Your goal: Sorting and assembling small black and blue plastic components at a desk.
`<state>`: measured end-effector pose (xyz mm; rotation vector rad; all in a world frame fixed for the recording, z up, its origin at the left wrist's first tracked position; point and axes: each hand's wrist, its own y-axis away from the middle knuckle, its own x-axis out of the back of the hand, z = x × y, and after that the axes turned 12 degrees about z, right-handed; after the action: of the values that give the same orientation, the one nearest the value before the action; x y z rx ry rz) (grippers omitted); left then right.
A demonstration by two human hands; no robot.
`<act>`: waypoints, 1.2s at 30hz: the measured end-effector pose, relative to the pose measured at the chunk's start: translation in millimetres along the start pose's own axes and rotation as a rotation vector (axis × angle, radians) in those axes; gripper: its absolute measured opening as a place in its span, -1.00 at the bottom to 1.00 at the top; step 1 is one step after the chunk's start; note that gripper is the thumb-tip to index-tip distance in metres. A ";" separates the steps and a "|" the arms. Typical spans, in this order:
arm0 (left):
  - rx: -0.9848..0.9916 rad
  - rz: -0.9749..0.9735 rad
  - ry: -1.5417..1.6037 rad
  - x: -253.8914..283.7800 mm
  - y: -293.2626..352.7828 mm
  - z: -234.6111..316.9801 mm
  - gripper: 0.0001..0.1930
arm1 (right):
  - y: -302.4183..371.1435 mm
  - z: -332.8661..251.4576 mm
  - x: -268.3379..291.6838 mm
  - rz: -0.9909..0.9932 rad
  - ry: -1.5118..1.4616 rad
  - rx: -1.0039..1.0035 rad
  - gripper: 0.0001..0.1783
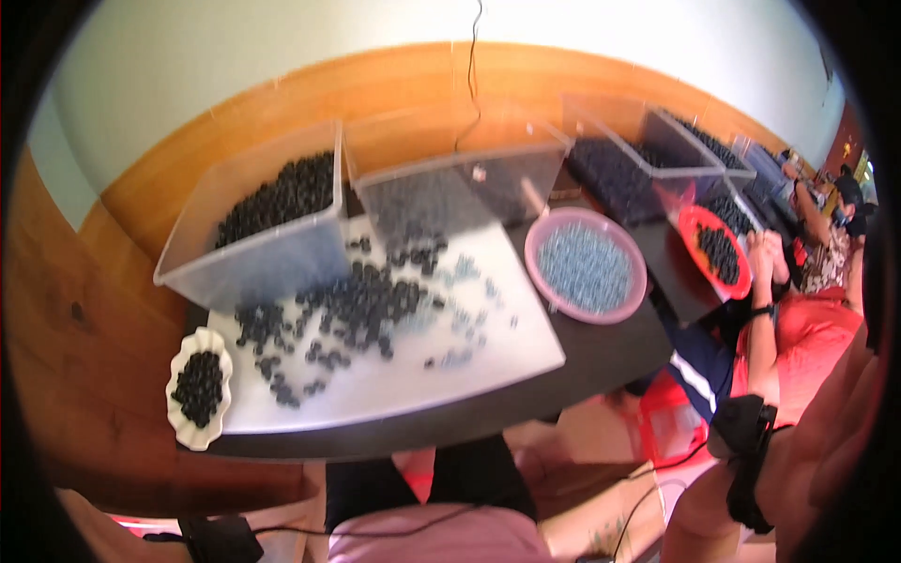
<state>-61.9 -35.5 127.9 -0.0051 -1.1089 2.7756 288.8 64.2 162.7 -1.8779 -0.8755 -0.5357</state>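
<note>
Low at the left edge my left forearm shows with a black device strapped at the wrist; my left hand lies outside the picture. My right hand [694, 511] is at the lower right, below a black wrist strap, its fingers cut off by the lower edge. Both hands are away from the table. On a white board [450, 385] lie many small round black pieces [366, 305] in a loose heap. Small pale blue-grey pieces [465, 319] are scattered to their right. A pink round basin [640, 293] of blue-grey pieces stands beside the board.
A scalloped white dish [199, 439] with black pieces stands at the left. Behind are clear plastic bins [263, 272], the left one part-filled with black pieces. To the right, a co-worker in red [807, 328] has both hands near a red dish [694, 235]. A thin cable crosses my lap.
</note>
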 end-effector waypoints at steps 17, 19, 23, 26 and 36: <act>-0.114 0.126 -0.158 -2.0 8.8 11.7 -0.71 | -53.4 5.6 6.7 -0.122 0.044 0.308 -0.86; -0.112 0.113 -0.146 -3.3 6.5 9.2 -0.71 | -51.6 1.8 5.7 -0.120 0.059 0.304 -0.86; 0.006 0.111 -0.078 -10.9 5.6 12.4 -0.71 | -45.9 -12.0 7.0 -0.140 0.007 0.206 -0.88; 0.087 0.121 -0.059 -10.5 2.6 18.9 -0.71 | -52.4 -13.4 3.2 -0.154 -0.043 0.165 -0.89; 0.331 0.137 0.242 -35.9 47.3 -4.7 -0.77 | -43.3 -2.4 -116.2 0.023 -0.764 -0.097 -0.56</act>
<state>-32.7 -71.2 90.1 -0.3803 -0.6066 2.9433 180.7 34.5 109.6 -2.2071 -1.3221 0.1928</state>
